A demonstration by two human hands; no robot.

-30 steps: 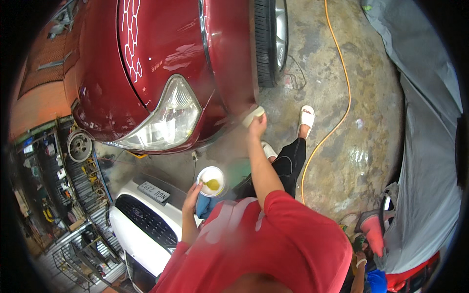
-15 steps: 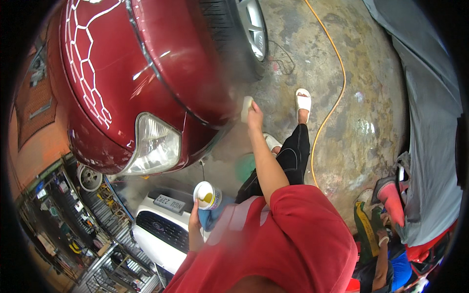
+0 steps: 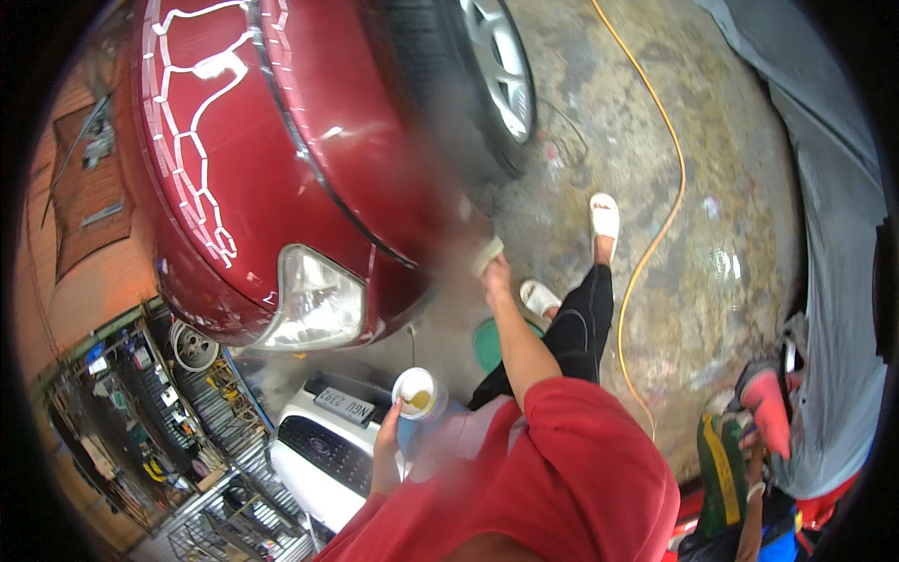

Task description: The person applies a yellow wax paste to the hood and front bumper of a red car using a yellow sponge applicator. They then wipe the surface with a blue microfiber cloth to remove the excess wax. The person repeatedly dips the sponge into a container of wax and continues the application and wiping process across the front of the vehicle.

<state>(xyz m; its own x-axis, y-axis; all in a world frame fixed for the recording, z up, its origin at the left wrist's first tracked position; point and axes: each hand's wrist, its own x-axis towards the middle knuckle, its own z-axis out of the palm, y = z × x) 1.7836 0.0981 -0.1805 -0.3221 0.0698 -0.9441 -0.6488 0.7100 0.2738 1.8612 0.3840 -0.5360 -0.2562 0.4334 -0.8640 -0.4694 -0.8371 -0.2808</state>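
Note:
My left hand (image 3: 390, 429) is closed around the side of a white tub (image 3: 423, 382) with some yellowish paste in it. A blue cloth (image 3: 408, 436) hangs beneath the tub, against that hand. My right hand (image 3: 497, 277) is closed on a pale sponge-like pad (image 3: 486, 255), arm stretched forward. This pad is close to the side of a red car (image 3: 375, 178), near its front wheel (image 3: 496, 70). A blur over that area hides whether pad and paint touch. White outlined shapes mark the car's body above its clear headlight (image 3: 321, 298).
A white car (image 3: 323, 454) stands at the lower left, beside shelves of tools (image 3: 140, 421). A green round basin (image 3: 491, 345) sits by my feet. An orange hose (image 3: 676, 187) crosses the concrete floor. Grey sheeting (image 3: 833, 234) lines the right, and another person (image 3: 749, 478) is at lower right.
My right hand with the pad has drawn back a little toward me and the pad has tilted. The whole view has shifted slightly. My left hand still holds the tub.

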